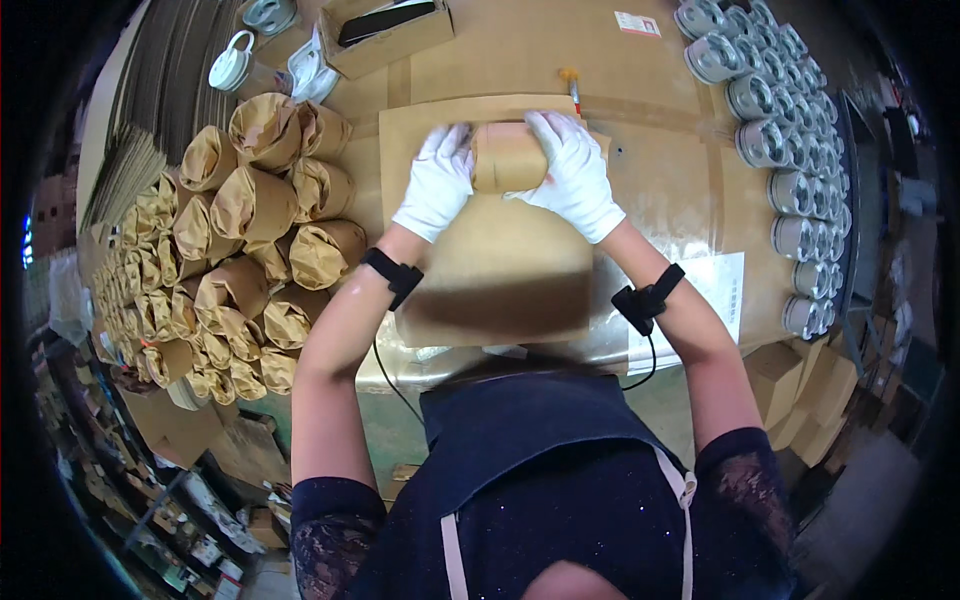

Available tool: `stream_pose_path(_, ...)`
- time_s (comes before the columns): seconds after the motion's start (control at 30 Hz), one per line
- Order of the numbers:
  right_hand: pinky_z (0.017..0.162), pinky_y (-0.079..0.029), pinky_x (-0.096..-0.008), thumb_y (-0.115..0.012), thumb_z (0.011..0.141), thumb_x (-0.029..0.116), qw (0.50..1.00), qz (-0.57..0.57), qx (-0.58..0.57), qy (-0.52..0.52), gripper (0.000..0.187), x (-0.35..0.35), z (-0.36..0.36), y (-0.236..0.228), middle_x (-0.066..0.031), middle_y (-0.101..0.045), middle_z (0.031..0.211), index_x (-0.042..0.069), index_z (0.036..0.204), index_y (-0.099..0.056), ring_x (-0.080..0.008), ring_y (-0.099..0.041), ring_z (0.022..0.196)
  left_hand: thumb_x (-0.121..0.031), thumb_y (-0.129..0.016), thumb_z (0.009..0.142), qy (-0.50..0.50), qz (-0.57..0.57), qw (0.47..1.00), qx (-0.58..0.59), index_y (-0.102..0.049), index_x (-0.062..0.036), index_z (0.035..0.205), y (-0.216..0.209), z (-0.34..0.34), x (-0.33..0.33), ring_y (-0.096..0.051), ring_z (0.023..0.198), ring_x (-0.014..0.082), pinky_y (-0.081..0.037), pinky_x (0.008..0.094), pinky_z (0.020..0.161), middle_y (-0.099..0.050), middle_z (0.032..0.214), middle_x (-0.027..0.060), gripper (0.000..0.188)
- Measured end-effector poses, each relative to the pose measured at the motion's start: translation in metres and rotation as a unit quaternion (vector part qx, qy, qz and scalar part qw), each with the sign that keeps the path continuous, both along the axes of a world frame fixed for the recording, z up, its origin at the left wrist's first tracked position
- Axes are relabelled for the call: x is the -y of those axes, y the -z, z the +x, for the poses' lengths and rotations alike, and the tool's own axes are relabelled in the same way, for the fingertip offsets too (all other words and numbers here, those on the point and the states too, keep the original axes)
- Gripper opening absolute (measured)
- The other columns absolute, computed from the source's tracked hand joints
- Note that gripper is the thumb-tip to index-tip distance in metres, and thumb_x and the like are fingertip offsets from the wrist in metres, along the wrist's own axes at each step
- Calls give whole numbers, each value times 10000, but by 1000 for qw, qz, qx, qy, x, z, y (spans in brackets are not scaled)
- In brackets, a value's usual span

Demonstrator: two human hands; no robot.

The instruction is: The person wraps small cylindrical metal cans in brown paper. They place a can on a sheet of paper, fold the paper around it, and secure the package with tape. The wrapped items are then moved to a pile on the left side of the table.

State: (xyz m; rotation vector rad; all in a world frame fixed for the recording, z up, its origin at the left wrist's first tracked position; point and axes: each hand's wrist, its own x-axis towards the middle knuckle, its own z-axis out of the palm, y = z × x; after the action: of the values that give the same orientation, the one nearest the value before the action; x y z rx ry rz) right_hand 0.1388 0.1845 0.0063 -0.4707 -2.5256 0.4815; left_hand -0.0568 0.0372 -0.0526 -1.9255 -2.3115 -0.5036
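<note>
A cylinder wrapped in brown kraft paper (507,172) lies on its side on a flat brown paper sheet (500,285). My left hand (443,172), in a white glove, presses against its left end with the fingertips slightly blurred. On the right end, my gloved right hand (568,170) is closed, its fingers over the top and thumb along the near side. Paper hides whatever is inside the roll. A small brush with an orange tip (570,80) rests just beyond the sheet.
Paper-wrapped bundles (255,200) crowd the left side of the table, near stacked cardboard sheets (185,60). Rows of clear glass jars (765,142) line the right edge. At the far left are an open cardboard box (385,40) and a white-lidded jar (230,68). A printed sheet (712,290) lies near my right forearm.
</note>
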Motion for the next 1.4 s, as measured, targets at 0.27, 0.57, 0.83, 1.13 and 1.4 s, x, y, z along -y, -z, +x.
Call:
stream_pose_path(0.27, 1046, -486, -520, -936, 593, 386, 999, 38, -33, 15, 907, 17, 5, 6, -145, -592, 1328, 93, 1367, -565, -385, -601, 1217, -517, -693, 957, -275, 41, 708, 650, -671, 21, 1327, -1, 20, 5, -729, 1004, 395, -574, 422, 912, -740, 1111, 262, 653)
stream_pose_path(0.57, 754, -584, -451, -851, 789, 249, 976, -138, 81, 149, 470, -14, 30, 35, -188, -739, 935, 81, 1213, -736, -363, -707, 817, -459, -776, 929, -311, 193, 691, 623, -450, 79, 1542, -20, 89, -16, -709, 1115, 294, -557, 400, 959, -716, 1257, 235, 879)
stream_pose_path(0.83, 855, -585, -427, -702, 850, 180, 994, -10, 85, 72, 597, 106, 1, -43, -229, -757, 1101, 38, 1422, -603, -333, -738, 988, -243, -853, 851, -297, 173, 813, 470, -249, -60, 1664, -23, 83, 28, -591, 1308, 318, -517, 403, 1080, -530, 1475, 237, 1029)
stream_pose_path(1.13, 905, -575, -350, -757, 909, 45, 915, -367, -88, 144, 253, 102, 41, -22, -115, -800, 1072, 46, 1160, -786, -224, -754, 968, -138, -804, 840, -197, 166, 688, 678, -547, 8, 1505, -84, 59, 161, -628, 1219, 165, -507, 304, 1051, -662, 1367, 98, 728)
stream_pose_path(1.4, 880, -580, -350, -685, 899, 4, 971, -224, 69, 38, 234, 88, 76, 57, -108, -776, 1021, 36, 1109, -783, -239, -745, 944, -457, -464, 1106, -301, 469, 442, 702, -487, -74, 1510, -115, 28, 478, -649, 1186, 219, -563, 371, 1004, -644, 1363, 119, 557)
